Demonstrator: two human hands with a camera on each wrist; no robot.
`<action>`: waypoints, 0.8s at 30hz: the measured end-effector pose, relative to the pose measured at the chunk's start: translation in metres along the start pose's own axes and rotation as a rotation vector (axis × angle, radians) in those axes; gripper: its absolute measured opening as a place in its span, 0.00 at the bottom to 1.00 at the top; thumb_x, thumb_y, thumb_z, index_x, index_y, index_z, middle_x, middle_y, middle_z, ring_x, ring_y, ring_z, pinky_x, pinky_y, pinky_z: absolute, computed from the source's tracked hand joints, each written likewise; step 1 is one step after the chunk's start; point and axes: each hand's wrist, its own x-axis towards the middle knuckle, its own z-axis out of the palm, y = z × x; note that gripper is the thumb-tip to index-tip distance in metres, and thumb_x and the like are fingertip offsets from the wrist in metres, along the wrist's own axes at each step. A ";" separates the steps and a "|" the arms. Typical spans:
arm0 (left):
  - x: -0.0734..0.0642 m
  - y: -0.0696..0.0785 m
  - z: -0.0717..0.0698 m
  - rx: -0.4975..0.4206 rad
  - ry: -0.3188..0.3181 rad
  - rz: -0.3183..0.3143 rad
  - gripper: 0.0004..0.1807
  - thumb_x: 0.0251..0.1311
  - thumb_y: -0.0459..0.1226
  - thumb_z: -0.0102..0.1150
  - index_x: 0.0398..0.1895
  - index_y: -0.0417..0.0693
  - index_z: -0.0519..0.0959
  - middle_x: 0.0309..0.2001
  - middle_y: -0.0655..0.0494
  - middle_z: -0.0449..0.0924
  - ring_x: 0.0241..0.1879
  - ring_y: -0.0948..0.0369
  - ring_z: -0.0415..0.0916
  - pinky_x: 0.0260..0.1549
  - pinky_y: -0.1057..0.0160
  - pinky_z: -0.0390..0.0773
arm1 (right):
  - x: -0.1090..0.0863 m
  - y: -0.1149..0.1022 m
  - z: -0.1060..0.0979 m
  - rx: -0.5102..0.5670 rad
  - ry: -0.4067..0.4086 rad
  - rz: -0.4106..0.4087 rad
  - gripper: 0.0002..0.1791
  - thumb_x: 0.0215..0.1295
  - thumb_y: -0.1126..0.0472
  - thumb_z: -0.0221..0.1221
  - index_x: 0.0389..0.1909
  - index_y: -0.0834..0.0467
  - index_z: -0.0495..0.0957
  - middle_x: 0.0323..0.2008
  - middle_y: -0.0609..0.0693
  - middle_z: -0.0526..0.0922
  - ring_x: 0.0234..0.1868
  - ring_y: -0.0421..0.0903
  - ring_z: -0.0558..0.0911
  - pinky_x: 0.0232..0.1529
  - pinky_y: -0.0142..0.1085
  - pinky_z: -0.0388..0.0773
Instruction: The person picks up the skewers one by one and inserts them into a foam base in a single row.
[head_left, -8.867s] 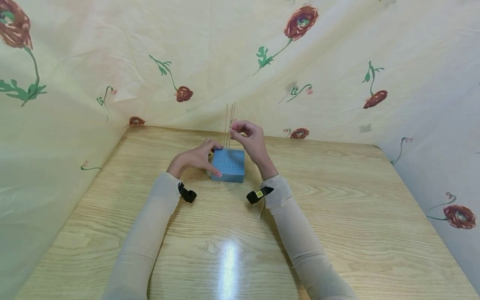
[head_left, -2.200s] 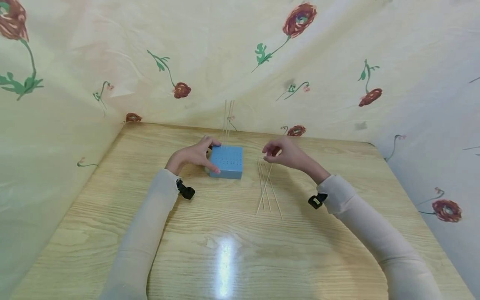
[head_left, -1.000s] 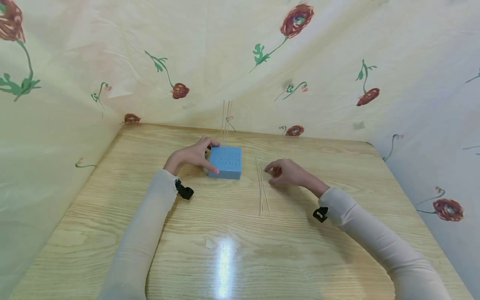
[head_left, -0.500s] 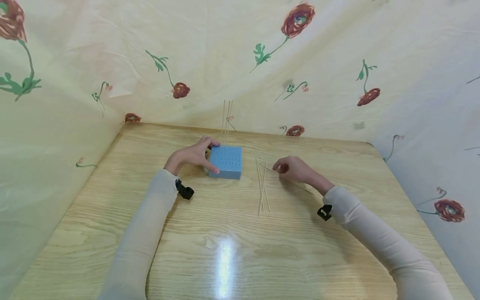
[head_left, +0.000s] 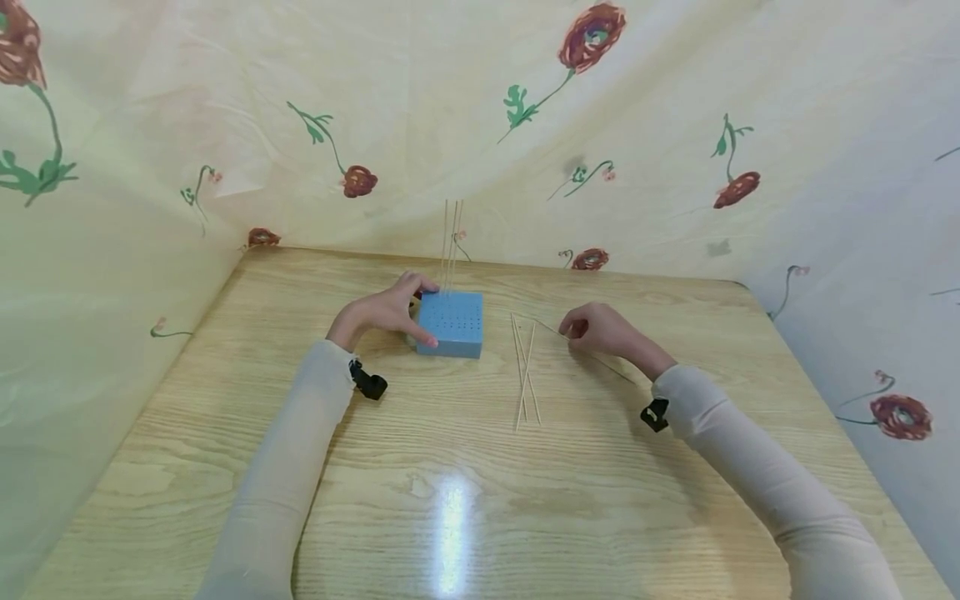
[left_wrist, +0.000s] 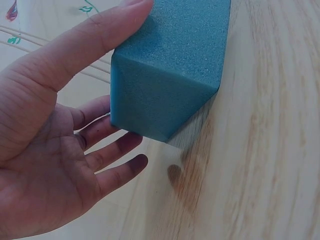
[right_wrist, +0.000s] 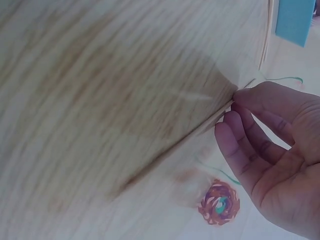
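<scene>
A blue block [head_left: 450, 321] with rows of small holes in its top sits on the table. My left hand [head_left: 378, 313] holds it from the left side, thumb at the front edge and fingers at the back. Three thin skewers [head_left: 453, 242] stand upright at the block's back edge. To the right, my right hand [head_left: 606, 333] pinches another skewer [right_wrist: 165, 152] between thumb and fingertips, slanted and low over the table. Three loose skewers [head_left: 522, 387] lie crossed between the block and my right hand. The block's left end [left_wrist: 160, 100] fills much of the left wrist view.
The wooden table [head_left: 360, 492] ends at the back against a flower-printed curtain [head_left: 450, 100]. That curtain also hangs on the left and right. Each wrist wears a black camera mount, one on the left sleeve [head_left: 285, 467].
My right hand has come down from above the block to the skewers, taken one, and drawn it rightward from the pile. My left hand keeps its place on the block.
</scene>
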 end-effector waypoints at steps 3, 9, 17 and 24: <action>0.000 0.001 0.000 0.000 0.002 0.002 0.50 0.53 0.41 0.78 0.73 0.39 0.57 0.73 0.40 0.50 0.72 0.44 0.52 0.74 0.40 0.53 | 0.000 0.002 -0.001 0.004 0.000 0.007 0.08 0.60 0.74 0.63 0.39 0.64 0.87 0.30 0.56 0.86 0.32 0.46 0.80 0.36 0.38 0.76; -0.001 0.001 0.000 -0.006 0.004 -0.004 0.50 0.53 0.41 0.78 0.73 0.40 0.57 0.73 0.40 0.51 0.72 0.44 0.51 0.74 0.41 0.53 | -0.001 0.004 -0.003 0.025 -0.004 0.013 0.08 0.60 0.75 0.63 0.39 0.65 0.87 0.32 0.57 0.86 0.33 0.47 0.80 0.36 0.38 0.76; -0.002 0.002 -0.001 -0.020 0.005 -0.008 0.50 0.53 0.40 0.78 0.73 0.39 0.57 0.72 0.40 0.50 0.72 0.44 0.52 0.74 0.42 0.54 | -0.003 0.010 -0.006 0.036 -0.016 0.050 0.09 0.62 0.73 0.62 0.41 0.64 0.87 0.33 0.57 0.86 0.34 0.47 0.79 0.36 0.38 0.76; -0.001 0.002 -0.001 -0.027 0.005 -0.011 0.50 0.53 0.40 0.78 0.73 0.40 0.57 0.73 0.41 0.50 0.72 0.44 0.51 0.74 0.42 0.53 | -0.003 0.016 -0.008 0.049 -0.031 0.068 0.08 0.61 0.74 0.62 0.38 0.63 0.86 0.32 0.56 0.86 0.33 0.46 0.78 0.36 0.38 0.76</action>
